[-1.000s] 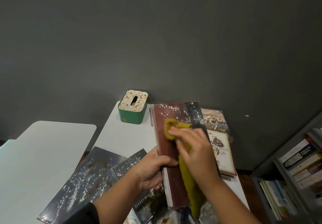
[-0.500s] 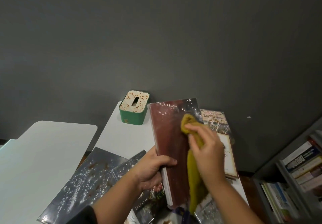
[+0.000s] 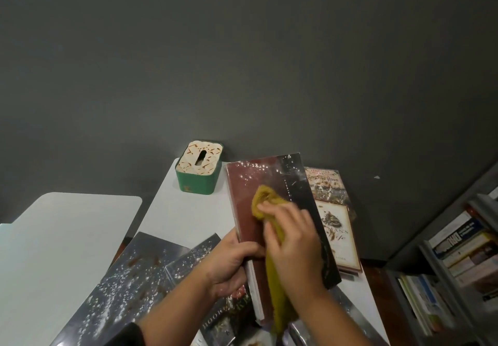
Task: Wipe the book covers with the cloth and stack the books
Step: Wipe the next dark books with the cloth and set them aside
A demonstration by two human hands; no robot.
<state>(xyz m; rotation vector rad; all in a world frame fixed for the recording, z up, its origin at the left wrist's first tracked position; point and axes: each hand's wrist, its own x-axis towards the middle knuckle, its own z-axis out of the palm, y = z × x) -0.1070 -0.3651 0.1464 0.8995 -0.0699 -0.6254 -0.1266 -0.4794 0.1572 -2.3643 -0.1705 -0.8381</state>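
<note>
- Now the right hand (image 3: pixel 292 246), its grip closed around the mustard-yellow cloth (image 3: pixel 265 201), has swept back leftward onto the maroon half of the cover, so wiping continues.
- Left hand (image 3: pixel 229 262) grips the maroon-and-black hardcover book (image 3: pixel 272 181), tilted above the white desk (image 3: pixel 188 211).
- White specks remain near the cover's top edge.

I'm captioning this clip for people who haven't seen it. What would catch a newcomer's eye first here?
First, the mustard cloth pressed by the right hand on a dark red book, which the left hand grips by its edge, at centre. Next, the white specks dusting the dark books at lower left. Behind, a green tissue box stands against the grey wall.
</note>
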